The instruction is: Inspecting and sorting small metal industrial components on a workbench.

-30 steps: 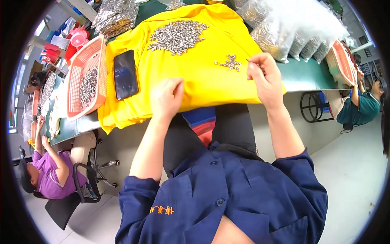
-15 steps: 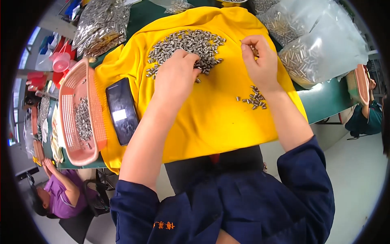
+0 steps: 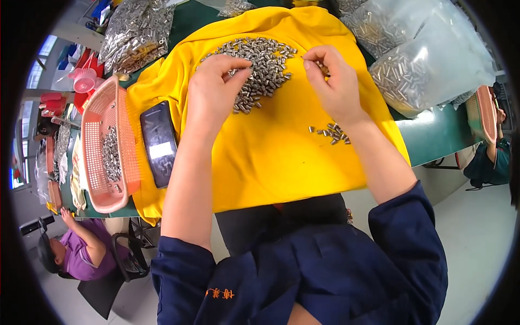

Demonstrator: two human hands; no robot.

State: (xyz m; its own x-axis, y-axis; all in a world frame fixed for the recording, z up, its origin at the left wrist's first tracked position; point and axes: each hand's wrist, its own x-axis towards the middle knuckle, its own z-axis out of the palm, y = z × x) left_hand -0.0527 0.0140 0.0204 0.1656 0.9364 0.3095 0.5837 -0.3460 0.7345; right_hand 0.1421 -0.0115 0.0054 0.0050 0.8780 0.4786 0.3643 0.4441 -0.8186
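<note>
Landmark: the large pile (image 3: 265, 70) of small silvery metal pieces, heaped loosely on a yellow cloth (image 3: 281, 168) over a green counter (image 3: 433, 132).

Left hand (image 3: 208, 95): at the left edge of the large pile, covering part of it from view. Thumb and index fingers (image 3: 230, 62) point rightward over the pile, their tips close to each other; cannot tell whether they meet on a piece. Pile pieces lie behind, below and beyond these tips.

Right hand (image 3: 340, 92): just right of the large pile, clear of it. Thumb and index tips are near together, aimed at the pile's right edge; whether a piece is clamped there cannot be told. Remaining fingers curl toward the palm, contents unclear.

Small cluster (image 3: 336, 134) of similar pieces: right of the large pile and nearer the person, below the right hand, beside that wrist.

Also noted: dark phone (image 3: 155, 125) left of the pile, on the cloth; pink basket (image 3: 129, 157) farther left, pieces inside; clear bag (image 3: 403, 78) of metal parts well right of the pile.
</note>
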